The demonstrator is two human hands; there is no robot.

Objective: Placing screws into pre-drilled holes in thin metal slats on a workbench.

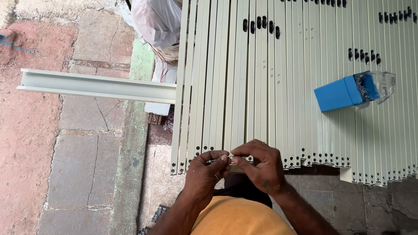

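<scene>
Both hands, left hand [203, 170] and right hand [257, 164], pinch a thin metal pin [221, 159] between fingertips, at the near ends of cream slotted strips [261, 87]. Beyond, rightward, lies a blue box [338, 93]. Fingers hide the pin's right end.

The metal strips [278, 82] lie side by side, filling the centre and right. A box [338, 93] rests on them at the right. A channel piece [96, 85] juts out leftward from their left edge, over the paving [82, 152]. Both hands [237, 167] meet at the strips' near ends
</scene>
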